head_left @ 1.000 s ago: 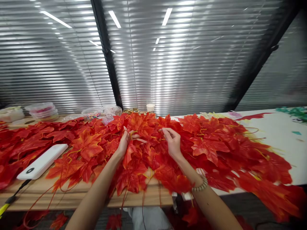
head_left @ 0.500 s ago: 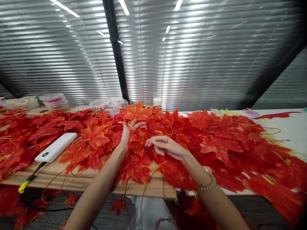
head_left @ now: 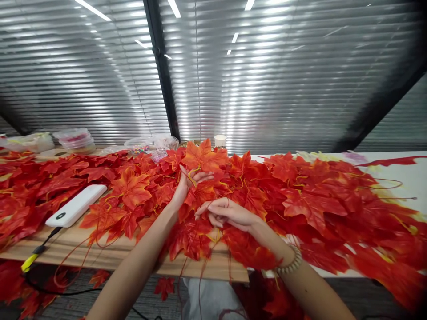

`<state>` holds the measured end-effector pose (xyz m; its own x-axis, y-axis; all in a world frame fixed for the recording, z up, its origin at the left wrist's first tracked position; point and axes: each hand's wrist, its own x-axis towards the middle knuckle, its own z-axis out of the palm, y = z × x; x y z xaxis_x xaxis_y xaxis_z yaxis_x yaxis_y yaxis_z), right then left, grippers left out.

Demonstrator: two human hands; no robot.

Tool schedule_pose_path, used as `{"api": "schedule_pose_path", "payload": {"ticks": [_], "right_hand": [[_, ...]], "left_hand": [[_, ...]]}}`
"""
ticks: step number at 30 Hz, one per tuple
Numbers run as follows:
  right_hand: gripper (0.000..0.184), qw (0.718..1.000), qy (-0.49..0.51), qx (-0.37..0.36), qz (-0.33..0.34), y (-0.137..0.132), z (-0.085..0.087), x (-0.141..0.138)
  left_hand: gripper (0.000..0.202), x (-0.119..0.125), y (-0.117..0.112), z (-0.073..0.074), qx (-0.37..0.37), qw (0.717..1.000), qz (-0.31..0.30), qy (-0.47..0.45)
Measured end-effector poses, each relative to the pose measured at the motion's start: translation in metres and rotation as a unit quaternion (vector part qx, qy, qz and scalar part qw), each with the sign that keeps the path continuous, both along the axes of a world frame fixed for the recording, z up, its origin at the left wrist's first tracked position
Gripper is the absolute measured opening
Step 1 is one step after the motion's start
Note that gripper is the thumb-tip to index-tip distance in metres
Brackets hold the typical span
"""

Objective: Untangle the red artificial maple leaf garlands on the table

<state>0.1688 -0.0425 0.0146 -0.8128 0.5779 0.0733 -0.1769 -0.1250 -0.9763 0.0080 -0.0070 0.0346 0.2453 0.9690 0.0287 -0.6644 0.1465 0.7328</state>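
Note:
My left hand (head_left: 191,183) is on the far side of the middle heap, thumb raised and fingers stretched to the right. An orange artificial maple leaf (head_left: 204,156) stands at these fingers, its yellow stem (head_left: 192,171) running between thumb and fingers. Nearer to me, my right hand (head_left: 228,212) is closed, thumb against bent fingers. A thin red cord (head_left: 227,202) passes over its index finger; the pinched part is hard to see. More red maple leaves (head_left: 190,238) lie beneath both hands, and cords (head_left: 202,284) hang over the table's front edge.
A white power bank (head_left: 76,205) with a black cable lies at left on the wooden board (head_left: 110,251). Clear plastic tubs (head_left: 75,141), bags and a paper cup (head_left: 219,141) line the back before the blinds. Leaves spread over the white table (head_left: 403,178) at right.
My left hand has moved slightly right, and the orange leaf has moved with it. My right hand has shifted a little left and down, its fingers more curled.

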Motion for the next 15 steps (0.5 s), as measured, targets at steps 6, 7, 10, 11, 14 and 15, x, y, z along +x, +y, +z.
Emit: {"api": "schedule_pose_path", "payload": {"ticks": [6, 7, 10, 11, 14, 15], "right_hand": [[0.023, 0.986, 0.082, 0.019, -0.141, 0.007, 0.000, -0.002], [0.023, 0.981, 0.092, 0.027, -0.170, 0.009, 0.000, -0.002], [0.021, 0.957, 0.130, 0.033, -0.255, 0.015, 0.001, 0.000], [0.021, 0.949, 0.144, 0.031, -0.278, 0.017, 0.001, 0.001], [0.019, 0.927, 0.172, 0.038, -0.332, 0.022, 0.001, 0.004], [0.019, 0.920, 0.174, 0.045, -0.348, 0.023, 0.001, 0.005]], "left_hand": [[0.033, -0.004, -0.008, 0.002, 0.036, 0.998, -0.022, 0.041], [0.033, -0.003, -0.008, 0.002, 0.045, 0.998, -0.022, 0.042], [0.032, -0.002, -0.007, -0.001, 0.060, 0.996, -0.044, 0.043], [0.032, -0.001, -0.007, -0.003, 0.062, 0.995, -0.058, 0.047], [0.032, -0.002, -0.009, -0.006, 0.068, 0.989, -0.109, 0.073], [0.034, -0.003, -0.010, -0.006, 0.067, 0.984, -0.139, 0.085]]}}
